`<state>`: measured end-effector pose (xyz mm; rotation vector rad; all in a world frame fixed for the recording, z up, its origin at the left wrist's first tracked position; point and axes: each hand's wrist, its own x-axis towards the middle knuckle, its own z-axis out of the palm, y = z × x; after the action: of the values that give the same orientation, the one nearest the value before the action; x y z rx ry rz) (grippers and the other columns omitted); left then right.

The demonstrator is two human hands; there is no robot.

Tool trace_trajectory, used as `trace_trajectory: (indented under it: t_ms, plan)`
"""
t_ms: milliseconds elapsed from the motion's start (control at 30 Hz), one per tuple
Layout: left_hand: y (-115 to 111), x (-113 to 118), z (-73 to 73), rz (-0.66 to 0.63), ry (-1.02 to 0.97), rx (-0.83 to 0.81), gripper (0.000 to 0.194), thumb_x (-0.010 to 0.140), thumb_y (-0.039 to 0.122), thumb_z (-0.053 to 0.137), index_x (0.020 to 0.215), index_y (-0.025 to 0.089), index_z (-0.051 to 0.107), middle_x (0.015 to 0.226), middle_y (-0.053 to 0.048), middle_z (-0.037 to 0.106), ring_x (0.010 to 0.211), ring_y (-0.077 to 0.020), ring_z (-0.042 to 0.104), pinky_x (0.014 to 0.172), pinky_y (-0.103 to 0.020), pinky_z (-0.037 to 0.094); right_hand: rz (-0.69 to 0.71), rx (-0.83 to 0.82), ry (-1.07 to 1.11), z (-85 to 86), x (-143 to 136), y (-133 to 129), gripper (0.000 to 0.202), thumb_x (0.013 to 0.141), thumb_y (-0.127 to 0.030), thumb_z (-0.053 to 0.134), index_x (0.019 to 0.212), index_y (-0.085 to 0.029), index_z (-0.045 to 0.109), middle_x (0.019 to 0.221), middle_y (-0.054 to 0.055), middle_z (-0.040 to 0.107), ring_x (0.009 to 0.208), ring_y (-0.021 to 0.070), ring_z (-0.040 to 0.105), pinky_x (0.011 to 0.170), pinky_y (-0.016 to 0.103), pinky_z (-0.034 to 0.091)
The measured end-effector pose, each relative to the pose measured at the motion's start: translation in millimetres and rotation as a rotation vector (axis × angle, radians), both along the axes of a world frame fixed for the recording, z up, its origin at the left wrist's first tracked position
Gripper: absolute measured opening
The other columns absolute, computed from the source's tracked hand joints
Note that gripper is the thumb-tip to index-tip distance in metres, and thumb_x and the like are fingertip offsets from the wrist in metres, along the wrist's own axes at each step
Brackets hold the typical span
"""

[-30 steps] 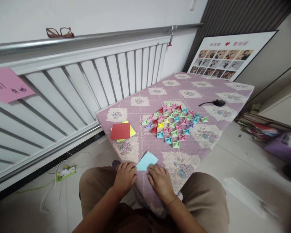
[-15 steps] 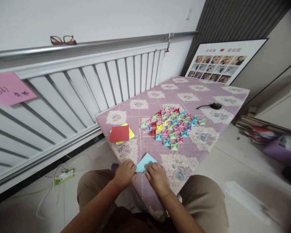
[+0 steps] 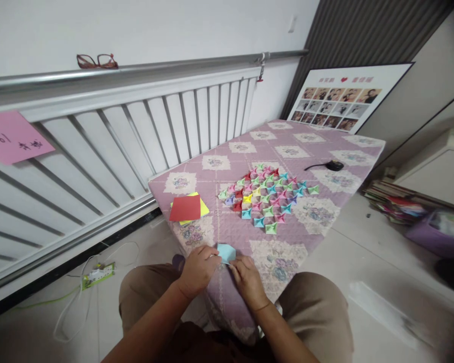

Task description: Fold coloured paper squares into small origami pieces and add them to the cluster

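Note:
Near the front corner of the cloth-covered table, a light blue sheet of folding paper (image 3: 226,253) is held between both hands, partly raised and bent. My left hand (image 3: 201,268) pinches its left edge with thumb and fingers. On the opposite side, my right hand (image 3: 246,278) grips the lower right edge, fingers curled. Beyond the hands, several small folded paper pieces (image 3: 267,198) in green, pink, blue, red and yellow stand in rows. To the left lies a red paper sheet (image 3: 185,208) on top of yellow paper (image 3: 205,207).
A black corded object (image 3: 334,165) rests farther back on the patterned tablecloth (image 3: 245,232). A white radiator (image 3: 181,121) runs along the left, with glasses (image 3: 97,61) on the pipe above. A photo board (image 3: 335,98) leans at the back. A power strip (image 3: 98,275) lies on the floor.
The blue paper went from a flat triangle on the table to a bent, partly lifted shape. My left hand moved slightly right, and both hands now pinch the paper's edges.

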<state>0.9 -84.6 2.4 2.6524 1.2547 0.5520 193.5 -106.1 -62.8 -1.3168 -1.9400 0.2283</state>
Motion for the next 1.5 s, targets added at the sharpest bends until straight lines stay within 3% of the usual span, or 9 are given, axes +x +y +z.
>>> trace_trajectory:
  t_ms: [133, 267, 400, 567, 700, 800, 967, 1233, 1500]
  plan:
    - [-6.3, 9.2, 21.1, -0.020, -0.263, -0.083, 0.028, 0.093, 0.023, 0.041, 0.096, 0.021, 0.068, 0.104, -0.006, 0.065, 0.096, -0.0182, 0.058, 0.089, -0.034, 0.046, -0.044, -0.165, 0.358, -0.2, 5.2, 0.5, 0.026, 0.090, -0.039, 0.050, 0.080, -0.021, 0.065, 0.080, 0.005, 0.062, 0.079, 0.0194, 0.056, 0.076, 0.033, 0.046]
    - [-3.0, 8.4, 26.9, 0.095, -0.530, -0.065, 0.026, 0.093, 0.023, 0.040, 0.094, 0.019, 0.066, 0.099, -0.008, 0.065, 0.096, -0.0172, 0.059, 0.088, -0.033, 0.048, -0.217, -0.345, 0.702, 1.9, 13.0, 2.7, 0.031, 0.081, -0.050, 0.059, 0.071, -0.021, 0.062, 0.072, 0.002, 0.058, 0.072, 0.0187, 0.053, 0.073, 0.032, 0.043]
    - [1.8, 1.3, 14.3, 0.190, -0.591, -0.050, 0.020, 0.091, 0.019, 0.043, 0.091, 0.018, 0.063, 0.095, -0.007, 0.065, 0.093, -0.0161, 0.060, 0.087, -0.031, 0.049, -0.268, -0.438, 0.847, 3.3, 24.6, 9.1, 0.035, 0.080, -0.055, 0.057, 0.071, -0.021, 0.058, 0.062, -0.001, 0.054, 0.059, 0.0154, 0.048, 0.060, 0.029, 0.041]
    - [-8.0, 0.3, -14.0, 0.178, -0.477, -0.112, 0.022, 0.090, 0.017, 0.042, 0.095, 0.019, 0.063, 0.098, -0.007, 0.064, 0.096, -0.0170, 0.059, 0.090, -0.032, 0.049, -0.189, -0.578, 1.014, 7.7, 35.0, 18.1, 0.042, 0.075, -0.064, 0.054, 0.072, -0.023, 0.055, 0.060, -0.002, 0.056, 0.055, 0.0148, 0.050, 0.055, 0.029, 0.044]
    - [-18.7, 6.3, -30.2, 0.225, -0.293, -0.078, 0.041, 0.085, 0.014, 0.045, 0.125, 0.018, 0.050, 0.124, -0.011, 0.055, 0.118, -0.0221, 0.049, 0.103, -0.041, 0.041, -0.111, -0.711, 1.012, 10.9, 34.8, 23.5, 0.038, 0.072, -0.057, 0.061, 0.080, -0.021, 0.059, 0.057, -0.004, 0.054, 0.049, 0.0119, 0.047, 0.051, 0.027, 0.042]
    - [-22.2, 12.3, -35.9, 0.226, -0.154, -0.013, 0.051, 0.083, 0.015, 0.051, 0.133, 0.020, 0.044, 0.134, -0.012, 0.046, 0.126, -0.0260, 0.041, 0.106, -0.045, 0.037, -0.088, -0.766, 0.961, 10.8, 30.4, 26.9, 0.039, 0.071, -0.052, 0.064, 0.092, -0.019, 0.060, 0.057, -0.005, 0.054, 0.048, 0.0106, 0.046, 0.048, 0.024, 0.038]
    - [-17.9, 21.4, -44.5, 0.201, -0.028, 0.061, 0.045, 0.082, 0.014, 0.054, 0.125, 0.024, 0.051, 0.132, -0.010, 0.047, 0.123, -0.0267, 0.041, 0.102, -0.045, 0.039, -0.128, -0.761, 0.839, 5.9, 23.0, 31.1, 0.047, 0.071, -0.047, 0.064, 0.107, -0.019, 0.053, 0.053, -0.007, 0.054, 0.046, 0.0116, 0.048, 0.045, 0.022, 0.035]
    - [-12.7, 30.6, -53.8, 0.140, 0.001, -0.015, 0.051, 0.078, 0.024, 0.062, 0.128, 0.026, 0.050, 0.130, -0.008, 0.048, 0.119, -0.0279, 0.041, 0.102, -0.047, 0.035, -0.144, -0.705, 0.669, 2.8, 20.8, 31.6, 0.032, 0.077, -0.046, 0.053, 0.098, -0.021, 0.048, 0.055, -0.006, 0.056, 0.047, 0.0132, 0.051, 0.046, 0.024, 0.038]
    - [-6.1, 32.8, -58.3, 0.209, 0.000, -0.091, 0.031, 0.085, 0.012, 0.049, 0.108, 0.029, 0.064, 0.119, -0.002, 0.058, 0.111, -0.0213, 0.046, 0.098, -0.039, 0.036, -0.173, -0.616, 0.442, 5.6, 18.2, 29.4, 0.024, 0.079, -0.041, 0.048, 0.094, -0.021, 0.047, 0.060, -0.004, 0.057, 0.053, 0.0151, 0.055, 0.054, 0.026, 0.041]
